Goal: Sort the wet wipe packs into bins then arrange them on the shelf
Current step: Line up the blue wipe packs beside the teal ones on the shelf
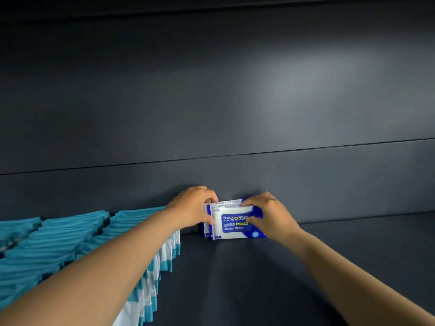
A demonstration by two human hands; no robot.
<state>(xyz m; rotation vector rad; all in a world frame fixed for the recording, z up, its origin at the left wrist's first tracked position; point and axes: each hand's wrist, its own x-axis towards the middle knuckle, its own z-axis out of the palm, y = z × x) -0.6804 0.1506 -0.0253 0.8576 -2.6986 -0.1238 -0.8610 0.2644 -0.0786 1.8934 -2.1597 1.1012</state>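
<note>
Two hands meet at the far end of the dark shelf, against its back wall. Left hand pinches the left edge of the blue-and-white wipe packs, fingers curled over the top, thumb in front. Right hand grips the right edge the same way. Packs stand upright, front label facing near. Rows of teal packs fill the shelf's left side, just beside them.
</note>
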